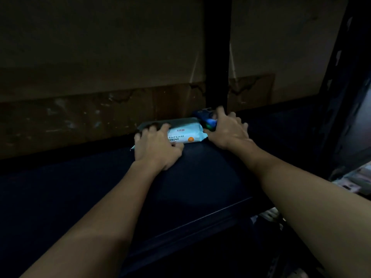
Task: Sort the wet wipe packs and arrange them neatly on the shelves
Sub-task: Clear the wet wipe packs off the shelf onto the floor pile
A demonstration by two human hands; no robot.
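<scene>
a light blue wet wipe pack point(185, 134) lies flat at the back of a dark blue shelf point(100, 187), its long side running along the brown rear wall point(80, 117) and lying close against it. printed letters and a small orange dot show on its top. a darker pack point(160, 123) seems to lie just behind it against the wall, though the dim light leaves that unsure. at the light pack's right end sits a dark blue pack point(206, 119), close to the black upright post point(216, 57) of the rack.

the shelf is bare in front of the packs, out to its front edge, and wide open to the left. to the right the room ends at the post and the rack's side frame point(341, 87); pale packs point(359, 179) show dimly past it at the lower right.

the left hand point(155, 146) lies palm down over the light pack's left half, fingers point(154, 129) spread and curled over its far edge, thumb along the near side. the right hand point(228, 131) covers the dark blue pack from above, fingers point(220, 113) wrapped over it, wrist low to the shelf. both forearms reach straight forward.
</scene>
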